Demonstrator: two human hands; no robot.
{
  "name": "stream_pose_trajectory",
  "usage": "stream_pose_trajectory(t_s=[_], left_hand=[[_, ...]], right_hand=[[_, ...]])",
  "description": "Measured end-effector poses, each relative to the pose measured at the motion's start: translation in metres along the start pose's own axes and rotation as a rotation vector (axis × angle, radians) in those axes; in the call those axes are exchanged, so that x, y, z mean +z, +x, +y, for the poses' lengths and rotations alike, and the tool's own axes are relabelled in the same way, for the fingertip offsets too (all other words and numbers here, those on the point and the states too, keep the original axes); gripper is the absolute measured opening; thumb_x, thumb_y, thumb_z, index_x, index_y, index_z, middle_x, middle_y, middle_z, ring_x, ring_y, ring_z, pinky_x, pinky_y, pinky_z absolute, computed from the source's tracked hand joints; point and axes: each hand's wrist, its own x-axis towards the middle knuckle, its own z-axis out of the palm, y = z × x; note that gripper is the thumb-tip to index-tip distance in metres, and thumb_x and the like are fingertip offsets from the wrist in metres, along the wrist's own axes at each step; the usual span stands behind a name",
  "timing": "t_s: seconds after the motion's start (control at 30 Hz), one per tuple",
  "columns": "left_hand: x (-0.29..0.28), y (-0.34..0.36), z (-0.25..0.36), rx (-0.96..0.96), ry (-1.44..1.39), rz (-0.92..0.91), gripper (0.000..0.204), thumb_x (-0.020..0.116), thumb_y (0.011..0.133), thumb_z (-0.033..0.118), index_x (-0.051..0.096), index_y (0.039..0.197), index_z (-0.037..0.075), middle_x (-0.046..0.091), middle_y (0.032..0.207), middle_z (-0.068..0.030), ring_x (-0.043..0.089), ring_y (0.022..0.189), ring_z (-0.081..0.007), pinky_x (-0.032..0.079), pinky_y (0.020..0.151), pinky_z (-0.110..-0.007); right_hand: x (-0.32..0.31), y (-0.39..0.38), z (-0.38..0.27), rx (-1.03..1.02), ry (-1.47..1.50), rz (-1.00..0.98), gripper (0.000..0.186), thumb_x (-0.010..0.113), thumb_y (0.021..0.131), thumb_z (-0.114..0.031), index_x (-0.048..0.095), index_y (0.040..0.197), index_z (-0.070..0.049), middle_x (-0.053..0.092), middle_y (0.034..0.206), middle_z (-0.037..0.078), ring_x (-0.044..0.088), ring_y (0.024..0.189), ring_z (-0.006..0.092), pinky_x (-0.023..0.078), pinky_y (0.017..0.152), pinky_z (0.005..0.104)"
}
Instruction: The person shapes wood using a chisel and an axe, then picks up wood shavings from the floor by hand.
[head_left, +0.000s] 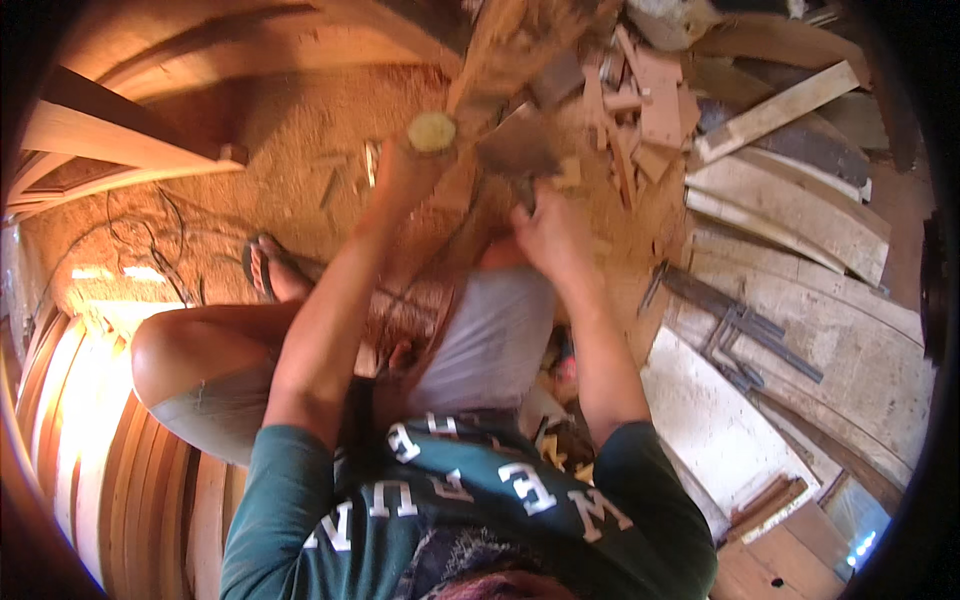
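My left hand [405,175] is closed on a round thing with a pale yellow top [432,132]; its kind does not show, and the fingers hide its lower part. My right hand [556,232] grips the short dark handle of a broad-bladed scraper [520,147], its flat brownish blade pointing away from me. The blade is slightly blurred. Just beyond both hands a thick wooden beam [505,55] rises out of the sawdust-covered floor [290,130]. Whether the blade touches the beam I cannot tell.
Pinkish wood offcuts [660,110] lie at the far right, near white planks [790,205]. A dark metal clamp [735,320] rests on boards at the right. Thin cables [160,240] cross the floor at the left. A wooden frame [130,145] juts in from the far left.
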Motion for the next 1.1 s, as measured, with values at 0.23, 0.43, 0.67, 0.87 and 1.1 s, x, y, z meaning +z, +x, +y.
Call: stream_pose_trajectory(t_s=[0.23,0.43,0.67,0.87,1.1], left_hand=[[-0.031,0.020,0.024,-0.113,-0.034,0.097,0.018,0.080,0.084,0.011,0.074,0.097,0.001,0.076,0.093,-0.0033,0.068,0.084,-0.0105,0.055,0.076,-0.031],[-0.091,0.037,0.021,-0.066,-0.110,0.299,0.021,0.081,0.084,0.007,0.072,0.101,-0.001,0.077,0.102,-0.0076,0.070,0.092,-0.0138,0.056,0.082,-0.031],[-0.119,0.038,0.022,-0.018,-0.115,0.461,0.014,0.081,0.086,0.006,0.072,0.096,0.000,0.075,0.095,-0.0043,0.068,0.088,-0.0132,0.055,0.081,-0.030],[-0.125,0.029,0.032,-0.053,-0.140,0.461,0.015,0.079,0.084,0.005,0.074,0.097,-0.001,0.076,0.100,-0.0063,0.070,0.090,-0.0128,0.055,0.083,-0.029],[-0.127,0.030,0.026,-0.057,-0.156,0.476,0.016,0.079,0.084,0.004,0.073,0.098,-0.002,0.077,0.100,-0.0066,0.070,0.091,-0.0133,0.055,0.083,-0.030]], right_hand=[[0.087,0.042,0.154,0.172,-0.049,-0.056,0.044,0.073,0.087,-0.025,0.063,0.121,0.001,0.069,0.106,0.030,0.068,0.102,0.0443,0.053,0.086,0.0534],[0.115,0.061,0.122,0.139,-0.218,0.264,0.038,0.072,0.089,-0.029,0.065,0.117,-0.003,0.069,0.109,0.027,0.066,0.104,0.0442,0.052,0.088,0.0523],[0.190,0.128,-0.026,-0.203,0.116,-0.053,0.030,0.069,0.094,-0.024,0.065,0.116,-0.004,0.062,0.121,0.019,0.063,0.111,0.0385,0.054,0.089,0.0470],[0.247,0.177,-0.049,-0.169,-0.207,-0.090,0.027,0.069,0.095,-0.017,0.064,0.114,0.002,0.060,0.112,0.022,0.062,0.108,0.0390,0.055,0.086,0.0475],[0.216,0.148,-0.023,-0.109,0.188,-0.217,0.021,0.071,0.093,-0.015,0.063,0.106,0.000,0.062,0.105,0.019,0.063,0.099,0.0341,0.055,0.083,0.0468]])
